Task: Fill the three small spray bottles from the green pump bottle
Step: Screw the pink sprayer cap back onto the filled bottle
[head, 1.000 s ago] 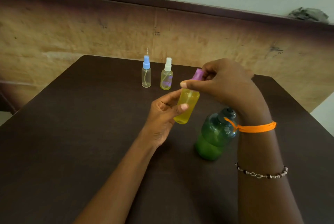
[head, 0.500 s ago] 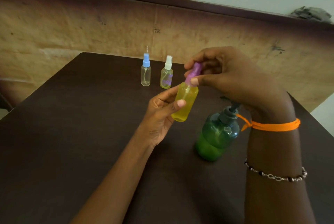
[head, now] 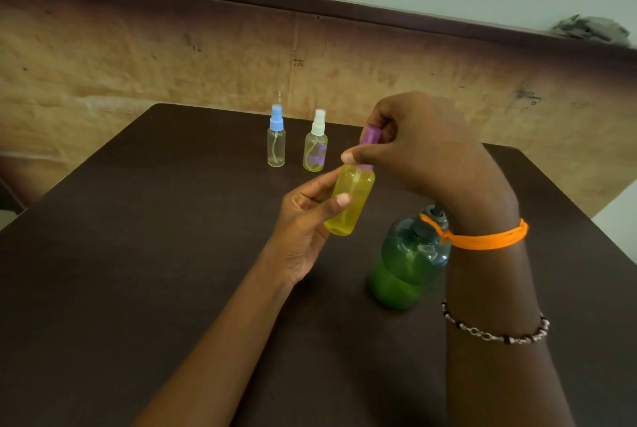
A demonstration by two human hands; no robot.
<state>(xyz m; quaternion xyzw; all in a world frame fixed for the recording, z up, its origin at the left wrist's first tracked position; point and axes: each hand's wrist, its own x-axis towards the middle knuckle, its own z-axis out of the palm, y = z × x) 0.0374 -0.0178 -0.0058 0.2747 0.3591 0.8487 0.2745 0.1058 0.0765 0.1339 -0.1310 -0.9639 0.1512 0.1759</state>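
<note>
My left hand (head: 305, 223) holds a small spray bottle (head: 350, 201) full of yellow liquid, tilted above the dark table (head: 138, 254). My right hand (head: 424, 147) pinches its purple spray cap (head: 369, 137) on the bottle's neck. The green pump bottle (head: 406, 264) stands on the table under my right wrist, its pump head mostly hidden. At the far edge stand two more small spray bottles: one with a blue cap (head: 276, 137), nearly clear, and one with a white cap (head: 315, 142), holding some yellowish liquid.
A worn tan wall panel (head: 172, 58) with a dark top rail runs behind the table. A crumpled grey cloth (head: 591, 28) lies on the rail at the upper right. The table's right edge drops off near my right forearm.
My right hand has shifted its fingers around the purple cap, turning on it. The yellow bottle stays in my left hand at about the same place.
</note>
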